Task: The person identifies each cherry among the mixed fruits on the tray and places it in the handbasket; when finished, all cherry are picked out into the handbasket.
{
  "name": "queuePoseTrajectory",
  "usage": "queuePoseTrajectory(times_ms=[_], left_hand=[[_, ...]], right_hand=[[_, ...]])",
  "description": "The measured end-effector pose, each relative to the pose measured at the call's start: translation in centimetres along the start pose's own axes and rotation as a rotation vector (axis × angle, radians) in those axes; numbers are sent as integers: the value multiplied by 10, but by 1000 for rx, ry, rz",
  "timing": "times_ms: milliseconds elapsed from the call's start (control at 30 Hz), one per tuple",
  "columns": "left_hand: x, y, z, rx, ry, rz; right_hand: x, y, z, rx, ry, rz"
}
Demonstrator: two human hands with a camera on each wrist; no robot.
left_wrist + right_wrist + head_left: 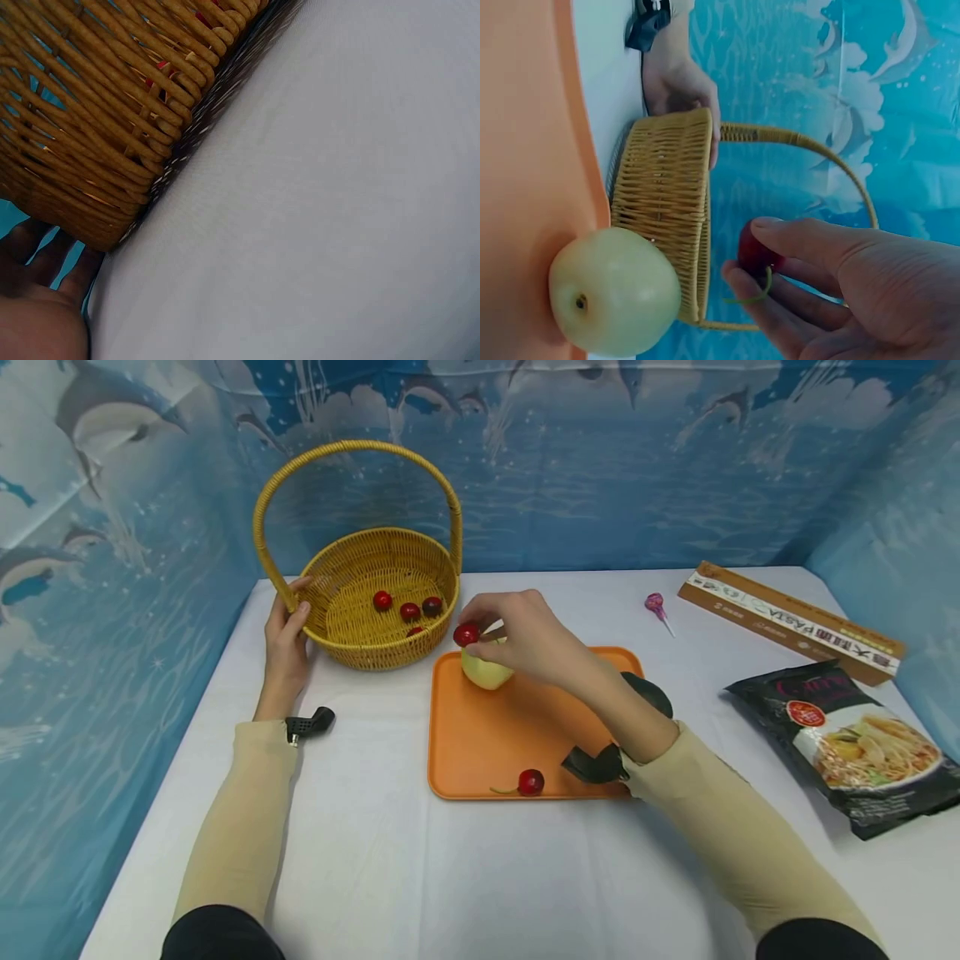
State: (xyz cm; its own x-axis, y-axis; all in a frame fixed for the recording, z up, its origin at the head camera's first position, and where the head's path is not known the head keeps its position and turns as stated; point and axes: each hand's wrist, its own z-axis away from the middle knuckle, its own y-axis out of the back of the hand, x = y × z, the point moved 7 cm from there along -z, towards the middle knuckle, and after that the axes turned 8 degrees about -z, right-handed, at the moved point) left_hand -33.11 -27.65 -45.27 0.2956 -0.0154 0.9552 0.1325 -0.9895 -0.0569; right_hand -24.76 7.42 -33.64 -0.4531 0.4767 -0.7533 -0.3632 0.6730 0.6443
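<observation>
My right hand [528, 639] pinches a dark red cherry [466, 634] between thumb and fingers. In the right wrist view the cherry [756, 251] shows a green stem hanging down. Just beneath that hand, a pale yellow-green round fruit [486, 670] sits on an orange tray [480, 743]. My left hand [287, 639] grips the yellow wicker basket [375, 652] at its left rim, by the foot of the handle. Several cherries [409, 612] lie inside the basket. Another cherry [531, 782], with its stem, lies at the tray's front edge.
A dark green rounded thing [647, 693] lies on the tray's right side, partly hidden by my right forearm. Farther right are a wrapped lollipop [656, 603], a long brown pasta box [795, 618] and a black noodle packet [847, 743]. A blue dolphin-print curtain [570, 485] borders the white table.
</observation>
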Motion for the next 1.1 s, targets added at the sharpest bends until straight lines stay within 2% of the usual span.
queuePoseTrajectory(times_ms=[200, 433, 633, 900, 1000, 1100], left_hand=[[-2, -3, 1, -1, 1, 22], [-3, -3, 1, -3, 0, 0], [0, 0, -1, 4, -8, 4], [2, 3, -2, 16, -19, 31], [1, 2, -3, 13, -18, 23], [-2, 1, -3, 7, -11, 5]], right_hand=[[12, 1, -26, 41, 16, -47], [28, 1, -51, 117, -48, -64], [27, -4, -82, 142, -103, -34], [25, -19, -118, 136, -253, 8], [30, -22, -123, 145, -334, -22], [35, -24, -123, 158, -372, -70]])
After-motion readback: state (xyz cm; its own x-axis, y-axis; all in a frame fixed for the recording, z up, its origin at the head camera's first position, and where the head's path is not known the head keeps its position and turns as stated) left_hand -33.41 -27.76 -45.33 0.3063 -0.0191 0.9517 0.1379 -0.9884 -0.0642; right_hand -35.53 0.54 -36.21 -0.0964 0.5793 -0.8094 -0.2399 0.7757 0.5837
